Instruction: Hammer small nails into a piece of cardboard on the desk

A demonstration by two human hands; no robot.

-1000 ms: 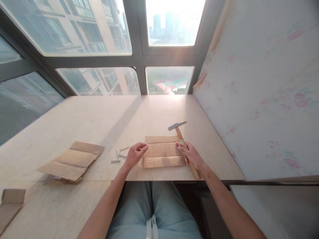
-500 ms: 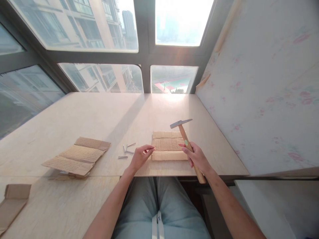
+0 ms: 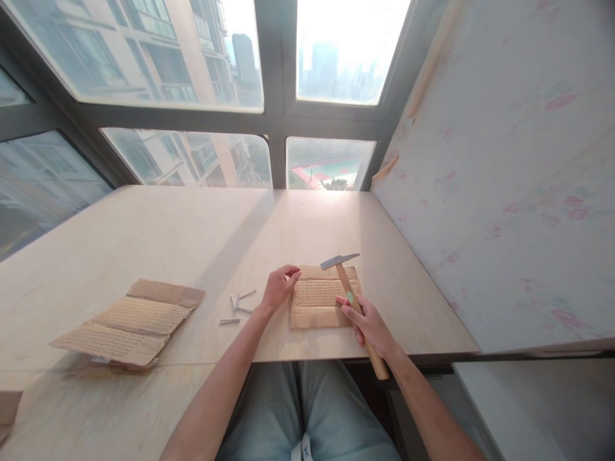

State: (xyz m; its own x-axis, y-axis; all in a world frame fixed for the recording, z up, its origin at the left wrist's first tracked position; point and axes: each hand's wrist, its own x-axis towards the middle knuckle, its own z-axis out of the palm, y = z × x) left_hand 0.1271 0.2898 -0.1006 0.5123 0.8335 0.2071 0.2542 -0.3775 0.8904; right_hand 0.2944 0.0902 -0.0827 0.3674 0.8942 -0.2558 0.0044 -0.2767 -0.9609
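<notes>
My right hand (image 3: 369, 325) is wrapped around the wooden handle of a hammer (image 3: 349, 291). Its grey metal head points up and away from me, above a piece of cardboard (image 3: 314, 317) punched with rows of small holes. At the cardboard's far left corner, my left hand (image 3: 282, 286) pinches its thumb and fingertips together; whether they grip the corner or something small, I cannot make out. Left of that hand lie several loose nails (image 3: 236, 306) on the wooden table.
More cardboard (image 3: 139, 317) with rows of holes lies folded on the table (image 3: 192, 224) at the left. Another cardboard piece (image 3: 8, 410) is cut off by the left edge. A window frame (image 3: 278, 115) stands behind the table; a flowered wall (image 3: 480, 192) borders its right side.
My left hand has moved from the cardboard's left edge up to its far left corner. The hammer stays in my right hand, over the cardboard. The view has tilted slightly upward.
</notes>
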